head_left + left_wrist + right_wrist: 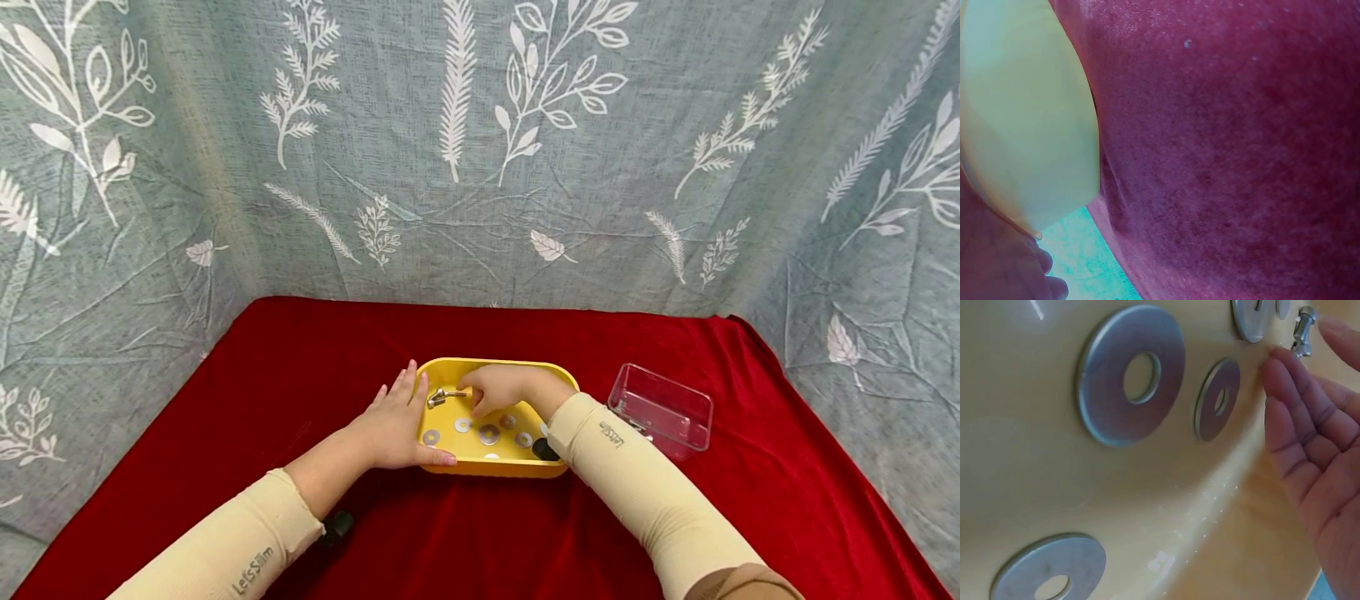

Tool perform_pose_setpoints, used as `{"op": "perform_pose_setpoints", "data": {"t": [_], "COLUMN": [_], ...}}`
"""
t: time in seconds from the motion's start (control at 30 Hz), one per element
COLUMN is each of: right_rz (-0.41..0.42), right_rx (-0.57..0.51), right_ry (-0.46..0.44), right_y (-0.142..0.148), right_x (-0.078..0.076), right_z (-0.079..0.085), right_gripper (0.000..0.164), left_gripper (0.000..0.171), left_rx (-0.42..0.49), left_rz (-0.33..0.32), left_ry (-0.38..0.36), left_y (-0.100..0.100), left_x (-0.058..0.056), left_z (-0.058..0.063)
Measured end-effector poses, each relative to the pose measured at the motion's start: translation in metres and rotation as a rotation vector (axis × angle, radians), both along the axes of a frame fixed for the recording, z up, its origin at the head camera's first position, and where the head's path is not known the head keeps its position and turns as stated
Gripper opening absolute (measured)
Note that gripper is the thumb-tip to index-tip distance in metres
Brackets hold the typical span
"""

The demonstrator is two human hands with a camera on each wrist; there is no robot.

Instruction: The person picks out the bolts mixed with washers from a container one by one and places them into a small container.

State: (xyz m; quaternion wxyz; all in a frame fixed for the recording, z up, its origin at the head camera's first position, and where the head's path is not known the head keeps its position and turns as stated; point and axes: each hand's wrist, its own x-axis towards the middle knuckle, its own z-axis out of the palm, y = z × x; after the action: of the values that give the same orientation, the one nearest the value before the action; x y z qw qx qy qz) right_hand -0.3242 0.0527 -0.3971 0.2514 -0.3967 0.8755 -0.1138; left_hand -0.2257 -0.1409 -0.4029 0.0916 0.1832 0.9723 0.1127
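Red-covered counter (pixel 337 342), yellow tray (pixel 495 469) near its middle. Left hand (pixel 393 425): fingers spread at the tray's left rim, thumb over the near edge. Right hand (pixel 504 387): inside the tray, fingers bent, tips at the silver bolts (pixel 454 393); pinch or mere contact, cannot tell. Bolts: far-left part of tray, just left of the right fingertips, so right hand nearer. Clearer bolt's long axis roughly left-right, one end toward those tips. Washers (pixel 481 434): flat on tray floor, mostly nearside.
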Motion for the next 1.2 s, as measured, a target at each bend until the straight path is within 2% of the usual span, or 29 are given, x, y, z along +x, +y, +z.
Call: {"op": "perform_pose_setpoints", "data": {"t": [0.27, 0.43, 0.6, 0.9, 1.2], "right_rz": [-0.012, 0.003, 0.025, -0.049, -0.090], "right_rx": [0.032, 0.012, -0.026, -0.111, -0.125], "right_ry": [0.048, 0.035, 0.000, 0.010, -0.051], "right_y": [-0.002, -0.003, -0.004, -0.009, -0.013], "right_x": [-0.003, -0.005, -0.005, -0.007, -0.006], "right_z": [-0.005, -0.006, -0.008, -0.018, -0.026], "right_gripper": [0.039, 0.026, 0.022, 0.044, 0.045], "left_gripper": [0.127, 0.128, 0.127, 0.128, 0.127], "left_rx": [0.001, 0.005, 0.010, 0.007, 0.008], "left_rz": [-0.003, -0.004, -0.004, -0.002, -0.006], "left_ry": [-0.002, 0.003, 0.004, -0.020, -0.005], "left_y": [-0.001, -0.002, -0.002, -0.001, -0.001], "left_x": [-0.001, -0.003, -0.003, -0.001, -0.001], "left_z": [-0.001, -0.002, -0.002, -0.001, 0.000]}}
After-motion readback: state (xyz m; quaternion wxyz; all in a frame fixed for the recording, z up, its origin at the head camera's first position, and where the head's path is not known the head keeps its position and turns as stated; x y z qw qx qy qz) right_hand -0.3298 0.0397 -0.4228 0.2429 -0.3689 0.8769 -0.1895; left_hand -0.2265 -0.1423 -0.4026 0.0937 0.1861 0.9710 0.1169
